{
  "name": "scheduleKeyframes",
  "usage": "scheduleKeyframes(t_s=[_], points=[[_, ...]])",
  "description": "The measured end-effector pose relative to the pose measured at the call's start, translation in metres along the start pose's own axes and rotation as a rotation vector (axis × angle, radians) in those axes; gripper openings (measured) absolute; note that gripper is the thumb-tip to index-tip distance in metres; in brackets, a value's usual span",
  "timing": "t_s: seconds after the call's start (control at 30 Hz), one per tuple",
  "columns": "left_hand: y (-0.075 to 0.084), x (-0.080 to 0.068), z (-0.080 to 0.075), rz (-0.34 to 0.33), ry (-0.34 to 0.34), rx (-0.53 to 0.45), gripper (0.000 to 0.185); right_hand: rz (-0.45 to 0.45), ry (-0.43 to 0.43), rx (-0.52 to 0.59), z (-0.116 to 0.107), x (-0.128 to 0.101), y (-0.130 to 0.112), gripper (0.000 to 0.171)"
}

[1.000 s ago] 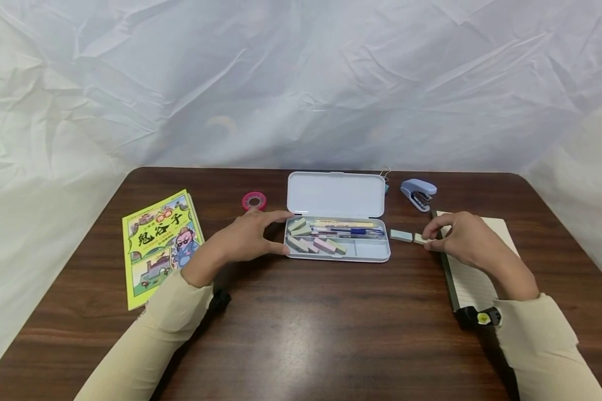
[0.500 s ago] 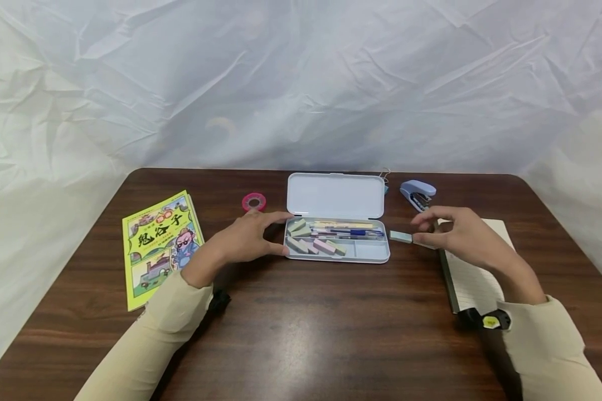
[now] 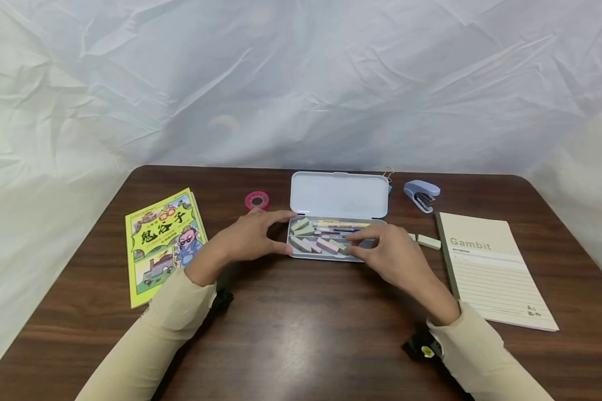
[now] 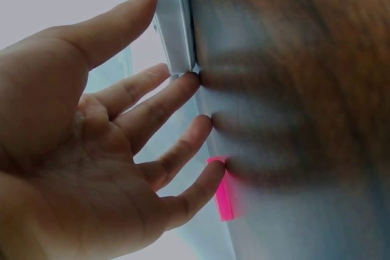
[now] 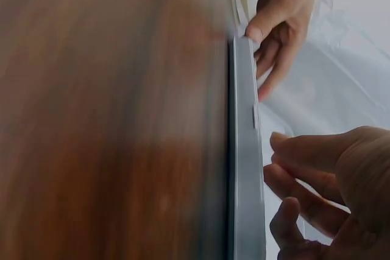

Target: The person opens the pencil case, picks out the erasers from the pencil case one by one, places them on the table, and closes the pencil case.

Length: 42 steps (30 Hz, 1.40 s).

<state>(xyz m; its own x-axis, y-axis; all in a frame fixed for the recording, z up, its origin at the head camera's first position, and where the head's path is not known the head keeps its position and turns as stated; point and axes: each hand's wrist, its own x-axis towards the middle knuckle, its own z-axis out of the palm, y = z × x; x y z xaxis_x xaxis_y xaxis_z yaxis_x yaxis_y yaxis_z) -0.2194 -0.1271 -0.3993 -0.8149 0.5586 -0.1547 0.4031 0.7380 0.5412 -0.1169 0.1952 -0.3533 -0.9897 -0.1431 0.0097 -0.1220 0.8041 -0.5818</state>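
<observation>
A white pencil case [image 3: 339, 195] stands with its lid up. Pens and a mechanical pencil [image 3: 346, 224] lie in its back compartment, with several pastel erasers [image 3: 327, 245] to the left and front. My left hand [image 3: 246, 236] rests at the case's left end, thumb and index finger spread with their tips on its edge. Over the right half of the case is my right hand [image 3: 396, 253], its thumb and index fingertips slightly apart beside a green eraser [image 3: 339, 246]. Nothing shows between them. The right wrist view shows the right hand's fingers [image 5: 311, 199] loosely bent behind the case's front wall.
Right of the case lies a pale green eraser [image 3: 428, 241], its blue neighbour mostly hidden by my hand. A notebook [image 3: 499, 273] lies farther right, a stapler [image 3: 422, 195] behind it. A comic book [image 3: 165, 245] and pink tape roll [image 3: 257, 200] lie left.
My right hand has moved left from the pale green eraser beside the notebook to over the case, uncovering that eraser and the notebook. The left hand stays at the case's left end.
</observation>
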Motion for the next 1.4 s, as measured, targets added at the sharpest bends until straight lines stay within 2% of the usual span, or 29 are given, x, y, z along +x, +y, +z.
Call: scheduleKeyframes(t_s=[0.13,0.23,0.3,0.37,0.47,0.57,0.63,0.7,0.87,0.93,1.1,1.27,1.4], points=[[0.003,0.0,-0.001,0.004,-0.005,0.015,0.087,-0.001,0.019,-0.008,0.007,0.0,-0.004,0.022],[0.026,-0.011,-0.013,-0.015,-0.035,0.017,0.085,0.001,0.017,-0.007,0.009,0.001,-0.005,0.022],[0.013,-0.004,-0.007,-0.008,-0.02,0.024,0.088,0.003,0.013,-0.012,0.011,0.002,-0.006,0.022],[0.014,-0.004,-0.008,-0.021,-0.037,0.025,0.088,0.002,0.005,-0.023,0.012,0.003,-0.006,0.022],[0.007,-0.001,-0.005,-0.012,-0.024,0.025,0.089,-0.011,0.009,-0.035,0.015,0.004,-0.005,0.021],[0.039,-0.019,-0.02,-0.034,-0.04,0.006,0.082,-0.03,0.023,-0.047,0.016,0.004,-0.005,0.02],[0.049,-0.024,-0.024,-0.047,-0.048,0.002,0.08,-0.045,0.035,-0.054,0.017,0.003,-0.004,0.018],[0.052,-0.025,-0.025,-0.054,-0.05,0.006,0.08,-0.056,0.043,-0.059,0.017,0.003,-0.004,0.017],[0.045,-0.022,-0.023,-0.046,-0.051,0.003,0.081,-0.067,0.055,-0.049,0.016,0.003,-0.002,0.015],[0.032,-0.016,-0.016,-0.026,-0.032,0.016,0.082,-0.064,0.049,-0.027,0.015,0.004,0.0,0.014],[0.011,-0.005,-0.006,0.001,-0.009,0.028,0.087,-0.035,0.012,0.044,0.005,0.006,0.003,0.012],[0.015,-0.007,-0.01,-0.014,-0.03,0.01,0.088,-0.008,-0.012,0.076,-0.013,0.007,0.013,0.013],[0.017,-0.008,-0.011,-0.015,-0.036,0.005,0.088,0.003,-0.009,0.056,-0.03,0.007,0.025,0.016]])
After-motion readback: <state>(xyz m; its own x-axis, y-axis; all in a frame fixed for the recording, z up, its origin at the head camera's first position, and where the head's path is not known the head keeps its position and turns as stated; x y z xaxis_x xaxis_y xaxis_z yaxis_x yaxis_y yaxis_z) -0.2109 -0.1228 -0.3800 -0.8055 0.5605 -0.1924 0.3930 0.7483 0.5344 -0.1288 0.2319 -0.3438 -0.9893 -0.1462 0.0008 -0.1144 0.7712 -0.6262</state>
